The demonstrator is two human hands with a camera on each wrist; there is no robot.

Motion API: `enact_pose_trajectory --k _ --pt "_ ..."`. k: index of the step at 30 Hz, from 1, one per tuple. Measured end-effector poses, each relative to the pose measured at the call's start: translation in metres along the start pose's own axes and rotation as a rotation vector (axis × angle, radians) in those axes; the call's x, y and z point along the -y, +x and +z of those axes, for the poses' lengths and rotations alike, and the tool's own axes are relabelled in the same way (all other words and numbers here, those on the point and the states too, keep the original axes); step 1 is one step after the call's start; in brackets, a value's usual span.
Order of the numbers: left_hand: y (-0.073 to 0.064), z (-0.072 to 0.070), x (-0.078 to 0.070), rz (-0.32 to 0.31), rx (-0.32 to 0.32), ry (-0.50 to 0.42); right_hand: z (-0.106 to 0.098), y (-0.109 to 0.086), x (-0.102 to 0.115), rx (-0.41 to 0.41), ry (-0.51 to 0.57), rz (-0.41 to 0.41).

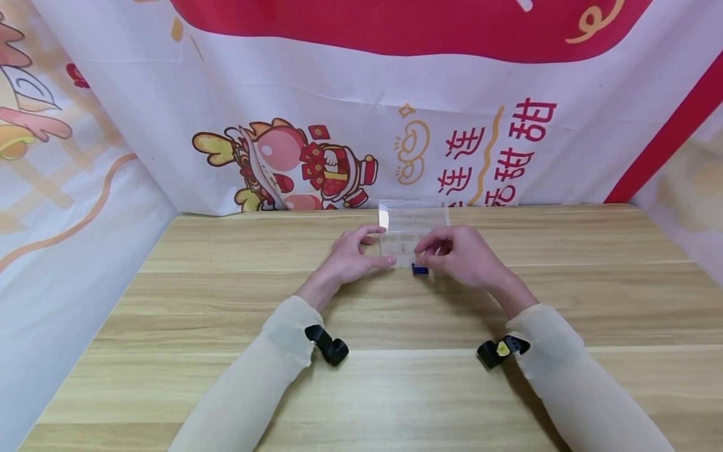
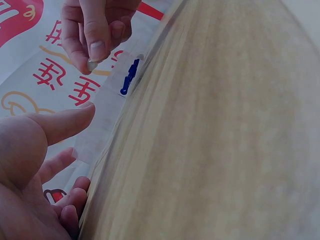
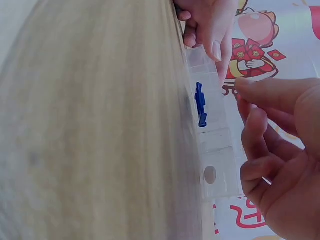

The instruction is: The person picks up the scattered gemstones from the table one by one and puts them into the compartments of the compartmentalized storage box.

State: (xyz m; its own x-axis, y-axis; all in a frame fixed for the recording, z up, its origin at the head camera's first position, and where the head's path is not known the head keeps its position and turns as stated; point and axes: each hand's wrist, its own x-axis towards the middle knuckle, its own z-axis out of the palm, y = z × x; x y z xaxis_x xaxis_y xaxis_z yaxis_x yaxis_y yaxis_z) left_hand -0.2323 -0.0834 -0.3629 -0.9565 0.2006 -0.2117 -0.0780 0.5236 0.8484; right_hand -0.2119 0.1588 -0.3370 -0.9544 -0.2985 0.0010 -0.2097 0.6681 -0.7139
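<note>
A clear plastic compartment box [image 1: 403, 242] stands near the back of the table with its transparent lid [image 1: 415, 216] raised. My left hand [image 1: 354, 254] holds its left end, thumb along the front and index finger near the lid's hinge. Over the box's right half, my right hand [image 1: 465, 254] pinches a small pale, rounded piece [image 2: 92, 65] between thumb and index fingertips. A dark blue latch-like part [image 3: 201, 105] shows along the box's front side. Through the clear wall, a round grey disc [image 3: 210, 175] appears in a right-hand compartment.
The wood-grain table [image 1: 384, 389] reaches forward to a printed cloth backdrop [image 1: 339, 81] close behind the box. More printed cloth [image 1: 73, 207] hangs at the left side. Both wrists carry small black cameras.
</note>
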Motion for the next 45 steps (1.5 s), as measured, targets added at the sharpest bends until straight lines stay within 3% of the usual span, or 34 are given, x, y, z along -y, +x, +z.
enact_pose_trajectory --k 12,34,45 --pt "0.0 0.0 0.0 0.009 -0.001 0.005 0.003 0.005 -0.001 -0.052 0.027 0.073" --pt "0.001 0.002 0.001 0.003 -0.008 0.018 0.009 0.012 -0.003 -0.068 0.001 0.143" --pt "0.0 0.002 0.001 -0.005 -0.015 0.024 0.01 0.013 -0.003 -0.067 -0.002 0.131"
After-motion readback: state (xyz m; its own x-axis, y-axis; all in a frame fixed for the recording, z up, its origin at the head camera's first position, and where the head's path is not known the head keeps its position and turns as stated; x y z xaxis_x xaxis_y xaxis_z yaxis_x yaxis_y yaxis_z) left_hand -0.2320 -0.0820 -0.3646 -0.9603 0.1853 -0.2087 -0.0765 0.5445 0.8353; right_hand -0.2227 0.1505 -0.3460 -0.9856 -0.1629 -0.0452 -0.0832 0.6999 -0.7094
